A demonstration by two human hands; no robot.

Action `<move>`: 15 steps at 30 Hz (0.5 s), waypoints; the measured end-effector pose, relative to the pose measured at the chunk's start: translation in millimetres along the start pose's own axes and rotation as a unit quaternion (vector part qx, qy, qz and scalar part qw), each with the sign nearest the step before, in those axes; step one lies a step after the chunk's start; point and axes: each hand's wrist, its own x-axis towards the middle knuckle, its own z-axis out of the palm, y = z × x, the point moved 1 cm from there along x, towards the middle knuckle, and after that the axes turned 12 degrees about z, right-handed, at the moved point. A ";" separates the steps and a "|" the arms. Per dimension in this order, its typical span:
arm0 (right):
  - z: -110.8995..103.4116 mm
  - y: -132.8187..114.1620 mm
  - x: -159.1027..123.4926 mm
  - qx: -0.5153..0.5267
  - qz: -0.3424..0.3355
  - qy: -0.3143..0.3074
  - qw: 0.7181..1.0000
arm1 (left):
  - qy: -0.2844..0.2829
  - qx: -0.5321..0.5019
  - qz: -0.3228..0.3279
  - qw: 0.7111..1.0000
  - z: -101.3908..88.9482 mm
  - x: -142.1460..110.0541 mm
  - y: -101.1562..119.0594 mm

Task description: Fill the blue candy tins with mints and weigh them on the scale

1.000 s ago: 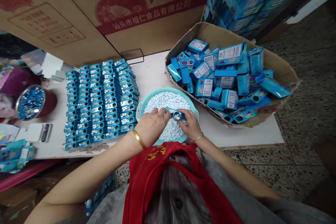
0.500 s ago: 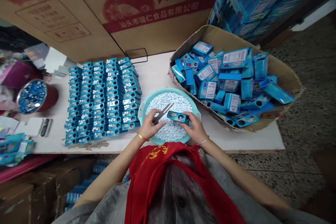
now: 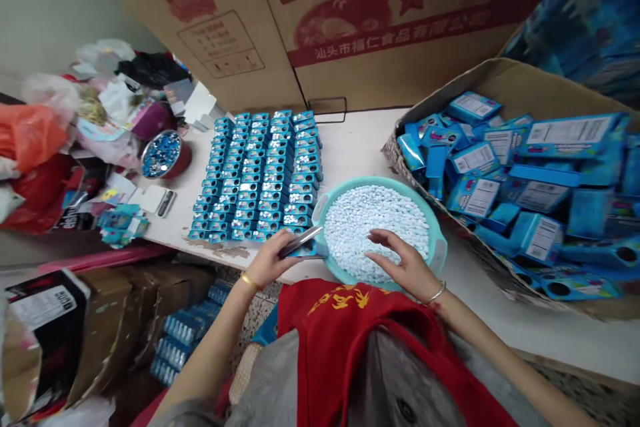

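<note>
My left hand is closed on a small blue candy box and a thin metal strip, held at the near left rim of a teal basin. The basin is full of small white candy pellets. My right hand hovers over the pellets with fingers spread and nothing in it. Just left of my left hand, several rows of filled blue boxes lie on the white table.
A big cardboard carton of loose blue boxes stands at right. Large printed cartons wall the back. A red tin of blue bits, bags and clutter sit at left; more cartons and blue packs lie below the table edge.
The blue box passed from my right hand to my left, which moved left toward the rows. My right hand opened over the pellets. The camera turned left.
</note>
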 end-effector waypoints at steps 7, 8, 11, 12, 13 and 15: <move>-17.6 1.3 11.8 -0.051 -0.027 0.098 0.994 | 0.039 0.091 -0.039 0.994 14.9 -43.0 -103.3; -26.3 1.8 16.0 -0.062 -0.027 0.114 0.991 | 0.060 0.106 -0.040 0.992 23.6 -39.3 -115.5; -66.5 9.7 31.1 -0.118 -0.017 0.195 0.974 | 0.101 0.145 -0.046 0.983 41.2 -30.8 -131.3; -83.1 14.5 37.3 -0.145 -0.012 0.229 0.962 | 0.112 0.158 -0.046 0.980 42.5 -30.1 -129.8; -100.0 20.3 44.3 -0.174 -0.006 0.263 0.949 | 0.124 0.172 -0.043 0.976 41.8 -30.1 -125.8; -130.5 34.5 61.9 -0.209 0.007 0.311 0.927 | 0.156 0.198 -0.036 0.967 36.3 -29.0 -113.1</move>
